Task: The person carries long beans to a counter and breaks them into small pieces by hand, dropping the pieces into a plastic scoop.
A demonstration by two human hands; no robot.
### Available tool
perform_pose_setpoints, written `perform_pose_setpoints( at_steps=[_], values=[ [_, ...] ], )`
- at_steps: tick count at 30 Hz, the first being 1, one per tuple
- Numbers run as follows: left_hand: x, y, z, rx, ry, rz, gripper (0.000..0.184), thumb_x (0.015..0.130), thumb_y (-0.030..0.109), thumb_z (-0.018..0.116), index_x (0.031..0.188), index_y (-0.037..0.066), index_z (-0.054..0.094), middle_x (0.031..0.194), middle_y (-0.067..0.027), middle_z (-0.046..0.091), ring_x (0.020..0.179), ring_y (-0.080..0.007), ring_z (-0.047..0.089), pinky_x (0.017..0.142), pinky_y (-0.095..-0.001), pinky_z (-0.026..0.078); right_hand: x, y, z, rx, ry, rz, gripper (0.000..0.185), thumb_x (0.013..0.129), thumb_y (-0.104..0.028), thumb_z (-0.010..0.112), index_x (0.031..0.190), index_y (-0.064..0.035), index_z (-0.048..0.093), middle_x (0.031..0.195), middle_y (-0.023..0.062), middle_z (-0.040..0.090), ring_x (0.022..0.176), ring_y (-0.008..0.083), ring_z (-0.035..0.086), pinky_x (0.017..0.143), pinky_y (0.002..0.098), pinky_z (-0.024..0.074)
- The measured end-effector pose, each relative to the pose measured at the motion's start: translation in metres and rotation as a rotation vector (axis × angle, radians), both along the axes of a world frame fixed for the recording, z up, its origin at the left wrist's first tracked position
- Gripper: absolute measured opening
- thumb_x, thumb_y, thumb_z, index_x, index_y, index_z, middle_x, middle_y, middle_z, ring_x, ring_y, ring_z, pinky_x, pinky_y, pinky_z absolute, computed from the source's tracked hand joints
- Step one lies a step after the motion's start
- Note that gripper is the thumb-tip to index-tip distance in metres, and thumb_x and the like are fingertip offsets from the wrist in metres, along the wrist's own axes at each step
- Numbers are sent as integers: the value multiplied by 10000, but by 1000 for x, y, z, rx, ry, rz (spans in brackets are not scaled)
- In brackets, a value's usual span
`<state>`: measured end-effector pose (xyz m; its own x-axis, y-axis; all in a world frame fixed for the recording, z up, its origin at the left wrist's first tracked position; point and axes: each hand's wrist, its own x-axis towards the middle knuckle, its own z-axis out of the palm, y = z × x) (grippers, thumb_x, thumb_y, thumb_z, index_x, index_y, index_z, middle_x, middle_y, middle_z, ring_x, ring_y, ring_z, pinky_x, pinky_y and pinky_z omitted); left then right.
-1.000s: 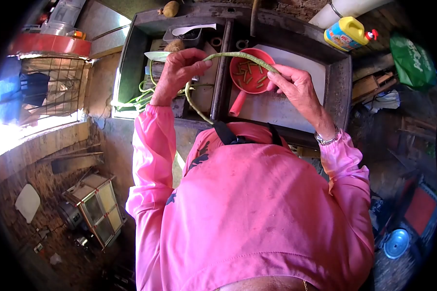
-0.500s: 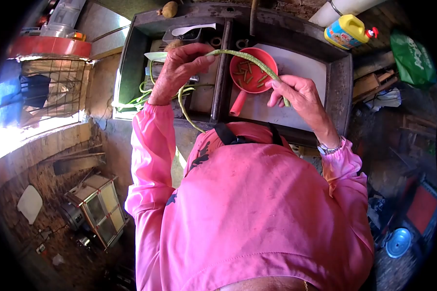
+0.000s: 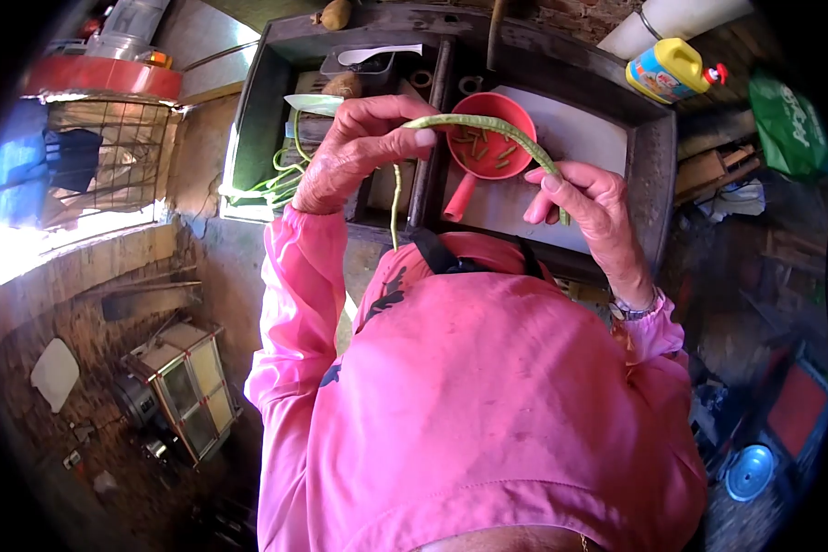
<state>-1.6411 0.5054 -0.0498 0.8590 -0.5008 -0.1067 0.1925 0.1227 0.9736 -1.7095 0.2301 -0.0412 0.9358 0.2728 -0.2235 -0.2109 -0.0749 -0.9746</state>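
Observation:
A long green bean (image 3: 492,122) arches between my two hands, above a red pan. My left hand (image 3: 363,147) pinches its left end between thumb and fingers, and a thinner length of bean (image 3: 396,207) hangs down below that hand. My right hand (image 3: 584,198) grips the other end, whose tip sticks out under the fingers. Short cut bean pieces lie in the red pan (image 3: 517,109), its handle pointing toward me. A knife blade (image 3: 315,104) shows just beyond my left hand; its handle is hidden. More long beans (image 3: 281,184) lie in the left compartment.
A dark wooden frame (image 3: 658,184) surrounds both compartments. A plastic container (image 3: 373,69) with a white spoon (image 3: 380,53) stands at the back left. A yellow bottle (image 3: 667,70) and a green bag (image 3: 788,124) are at the right.
The bean has shifted in my hands, and my right hand has moved down and right along it. The hanging length now drops straight below my left hand. The view has shifted slightly.

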Motion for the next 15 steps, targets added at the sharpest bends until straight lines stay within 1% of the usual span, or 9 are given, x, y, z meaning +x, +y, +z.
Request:
perform_pose_setpoints(
  at_steps=[1, 4, 9, 11, 14, 15],
  values=[
    [-1, -1, 4, -17, -13, -24, 217, 837, 174, 714, 988, 19, 703, 858, -6, 652, 782, -76, 578, 737, -225, 465, -1, 0, -1, -20, -15, -17, 272, 945, -254, 586, 983, -4, 687, 725, 41, 675, 691, 71, 608, 620, 216, 476],
    [-3, -2, 8, -1, -99, -79, 233, 838, 173, 710, 1000, 7, 699, 874, -20, 651, 791, -82, 579, 734, -235, 467, -4, -3, -4, -65, -56, -64, 214, 929, -202, 614, 989, -13, 695, 744, 36, 679, 713, 68, 618, 639, 212, 492],
    [-10, -4, 20, -30, -14, -92, 213, 855, 146, 682, 1010, 2, 694, 882, -34, 655, 788, -91, 581, 740, -244, 477, -8, -5, 8, -96, -127, -137, 169, 910, -131, 630, 1002, -2, 691, 771, 40, 683, 737, 70, 624, 679, 210, 494],
    [-15, -8, 26, -64, 10, -79, 197, 862, 120, 668, 1015, -3, 688, 897, -37, 661, 805, -92, 588, 750, -241, 484, -12, -5, 15, -157, -190, -143, 162, 905, -110, 629, 1003, 5, 687, 782, 40, 685, 749, 74, 627, 697, 212, 491],
    [-21, -16, 29, -82, -39, 5, 195, 810, 63, 666, 980, -31, 665, 823, -76, 650, 739, -127, 612, 700, -242, 492, -15, -3, 20, -202, -240, -141, 162, 902, -99, 627, 1008, 11, 682, 791, 41, 686, 767, 80, 631, 711, 216, 488],
    [-21, -15, 29, -81, -46, -4, 191, 805, 50, 661, 978, -33, 662, 826, -76, 649, 742, -126, 612, 704, -240, 493, -15, -3, 20, -209, -250, -138, 164, 902, -98, 626, 1010, 12, 681, 792, 41, 686, 773, 81, 632, 713, 218, 487]
  ],
)
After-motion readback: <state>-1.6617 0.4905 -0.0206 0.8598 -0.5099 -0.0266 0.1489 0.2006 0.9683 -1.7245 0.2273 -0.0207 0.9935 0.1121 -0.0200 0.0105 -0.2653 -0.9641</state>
